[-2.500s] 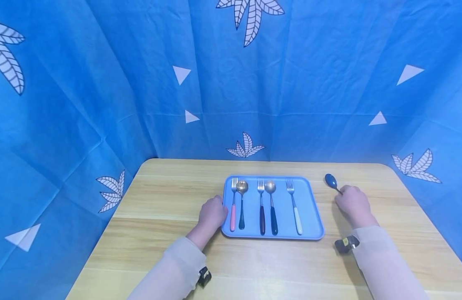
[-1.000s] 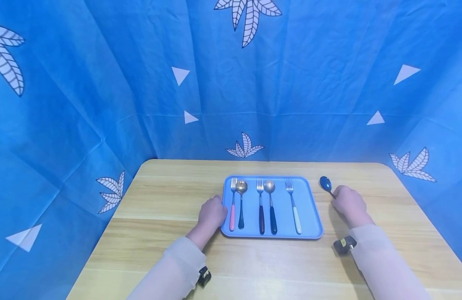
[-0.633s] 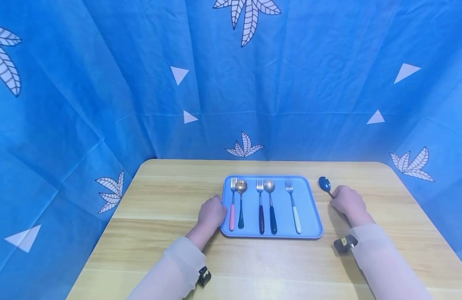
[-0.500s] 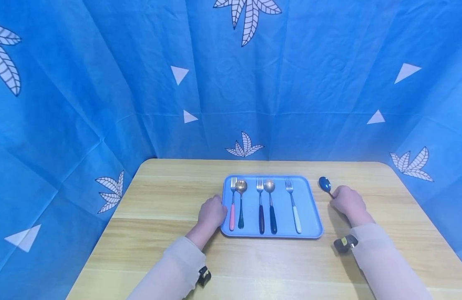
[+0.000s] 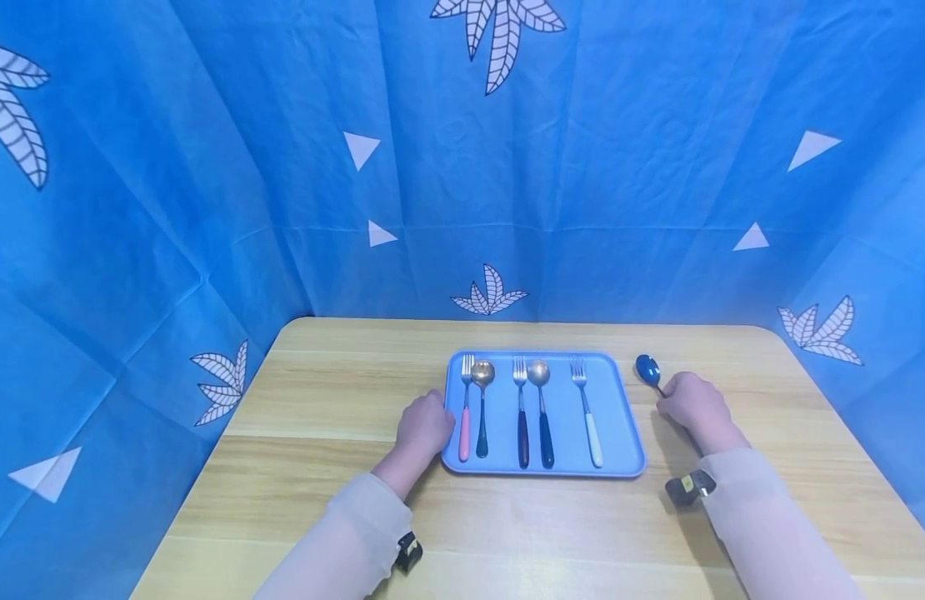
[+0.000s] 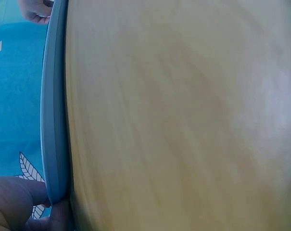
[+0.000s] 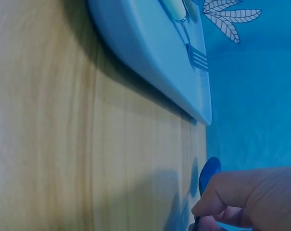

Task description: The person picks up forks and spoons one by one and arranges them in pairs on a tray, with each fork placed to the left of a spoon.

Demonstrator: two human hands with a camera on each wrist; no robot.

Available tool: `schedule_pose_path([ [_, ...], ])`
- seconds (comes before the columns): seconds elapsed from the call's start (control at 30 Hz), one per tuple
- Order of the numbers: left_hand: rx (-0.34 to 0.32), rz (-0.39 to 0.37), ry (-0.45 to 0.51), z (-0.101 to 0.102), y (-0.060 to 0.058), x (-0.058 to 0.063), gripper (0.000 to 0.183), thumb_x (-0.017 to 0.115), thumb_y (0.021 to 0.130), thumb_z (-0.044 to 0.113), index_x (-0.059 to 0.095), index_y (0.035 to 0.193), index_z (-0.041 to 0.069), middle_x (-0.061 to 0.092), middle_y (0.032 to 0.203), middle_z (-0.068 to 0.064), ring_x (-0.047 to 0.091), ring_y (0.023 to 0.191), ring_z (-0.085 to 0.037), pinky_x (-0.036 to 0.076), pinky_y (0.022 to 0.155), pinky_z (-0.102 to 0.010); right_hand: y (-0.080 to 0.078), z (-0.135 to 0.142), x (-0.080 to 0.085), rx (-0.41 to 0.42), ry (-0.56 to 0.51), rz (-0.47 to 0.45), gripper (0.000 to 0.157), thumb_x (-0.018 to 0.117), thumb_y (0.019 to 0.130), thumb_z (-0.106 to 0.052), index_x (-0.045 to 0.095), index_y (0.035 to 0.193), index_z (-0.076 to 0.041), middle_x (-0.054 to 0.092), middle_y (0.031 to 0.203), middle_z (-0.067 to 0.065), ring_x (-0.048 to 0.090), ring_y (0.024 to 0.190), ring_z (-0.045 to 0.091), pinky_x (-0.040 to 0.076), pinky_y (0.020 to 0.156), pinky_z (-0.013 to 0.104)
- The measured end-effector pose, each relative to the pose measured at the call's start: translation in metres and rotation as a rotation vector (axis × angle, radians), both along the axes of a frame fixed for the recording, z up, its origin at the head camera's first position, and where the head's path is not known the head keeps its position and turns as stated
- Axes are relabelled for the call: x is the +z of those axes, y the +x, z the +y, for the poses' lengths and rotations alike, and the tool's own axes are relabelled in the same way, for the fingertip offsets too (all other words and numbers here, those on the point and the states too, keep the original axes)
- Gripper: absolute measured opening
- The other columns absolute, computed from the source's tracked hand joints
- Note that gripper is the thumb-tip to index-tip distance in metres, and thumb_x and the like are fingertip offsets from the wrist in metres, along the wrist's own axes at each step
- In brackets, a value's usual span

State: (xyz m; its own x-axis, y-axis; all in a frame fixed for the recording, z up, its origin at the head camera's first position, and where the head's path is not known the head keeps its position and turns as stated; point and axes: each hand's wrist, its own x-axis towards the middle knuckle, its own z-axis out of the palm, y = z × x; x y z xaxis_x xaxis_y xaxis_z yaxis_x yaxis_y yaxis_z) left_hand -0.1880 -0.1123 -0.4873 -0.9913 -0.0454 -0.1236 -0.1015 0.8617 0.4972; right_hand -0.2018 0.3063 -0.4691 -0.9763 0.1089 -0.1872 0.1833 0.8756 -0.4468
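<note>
A blue tray [image 5: 616, 421] lies on the table, its left edge gripped by my left hand [image 5: 427, 423]; in the left wrist view the fingers [image 6: 15, 199] meet at the corner of its rim [image 6: 55, 120]. Right of the tray, my right hand [image 5: 695, 402] pinches a dark spoon [image 5: 647, 368] by its handle, bowl pointing away; the spoon's bowl [image 7: 211, 169] casts a shadow on the wood. On the tray are a pink-handled fork [image 5: 465, 429], a dark-handled spoon [image 5: 482, 417], a brown-handled fork [image 5: 522, 429], another dark-handled spoon [image 5: 545, 429] and a white-handled fork [image 5: 593, 433].
The wooden table [image 5: 552, 533] extends in front of the tray and to both sides. Behind and beside it hangs a blue curtain [image 5: 620, 167] printed with white leaves and triangles. Small black devices sit at the left cuff [image 5: 409, 553] and right cuff [image 5: 690, 487].
My right hand has shifted slightly left with the spoon, bringing the bowl closer to the tray. The left hand, tray and cutlery on it have stayed in place.
</note>
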Motion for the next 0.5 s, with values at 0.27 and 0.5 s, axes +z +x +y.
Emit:
schedule_pose_path([
  [0.27, 0.005, -0.012, -0.007, 0.001, 0.001, 0.0, 0.019, 0.059, 0.096, 0.014, 0.062, 0.106, -0.002, 0.058, 0.079, -0.008, 0.056, 0.071, -0.024, 0.052, 0.066, -0.038, 0.001, -0.008, 0.007, -0.015, -0.019, 0.0, 0.014, 0.068, 0.081, -0.012, 0.062, 0.087, 0.0, 0.063, 0.087, 0.018, 0.056, 0.078, 0.033, 0.046, 0.071, 0.046],
  [0.5, 0.005, -0.005, -0.003, 0.001, 0.0, 0.0, 0.018, 0.058, 0.096, 0.014, 0.062, 0.105, -0.002, 0.057, 0.077, -0.008, 0.056, 0.069, -0.024, 0.051, 0.063, -0.037, -0.001, -0.015, 0.01, 0.003, -0.013, 0.019, 0.018, 0.069, 0.082, -0.013, 0.066, 0.093, 0.001, 0.067, 0.094, 0.02, 0.059, 0.083, 0.036, 0.047, 0.076, 0.052],
])
